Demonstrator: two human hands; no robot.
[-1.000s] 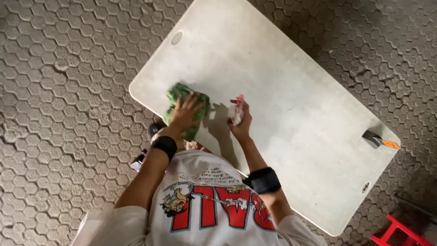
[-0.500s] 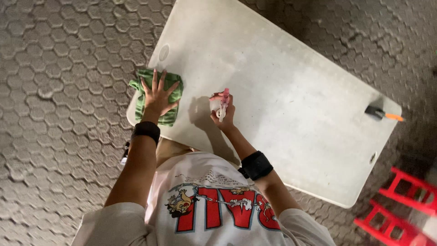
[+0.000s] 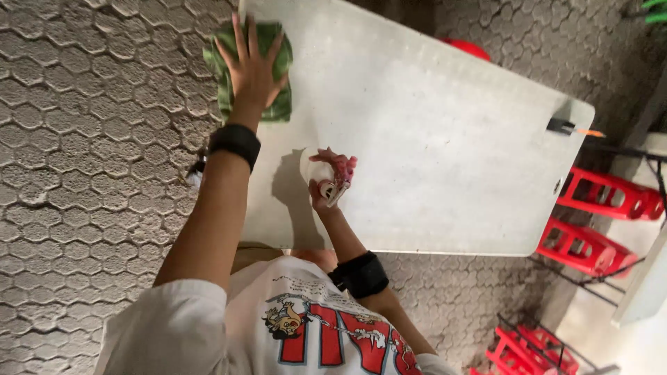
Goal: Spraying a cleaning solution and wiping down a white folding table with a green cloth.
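We see the left hand (image 3: 253, 66) spread flat on a green cloth (image 3: 278, 104) at the table (image 3: 445, 139) corner; the right hand (image 3: 332, 182) grips a small bottle (image 3: 326, 191) nearer the table's front edge. A black tool (image 3: 561, 126) lies at its far edge.

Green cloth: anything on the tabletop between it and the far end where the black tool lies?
Nothing visible. The left hand presses flat on the green cloth at one corner of the white table. The surface towards the black tool with an orange tip is bare. The right hand, holding a small spray bottle, sits nearer the person's edge, off that line.
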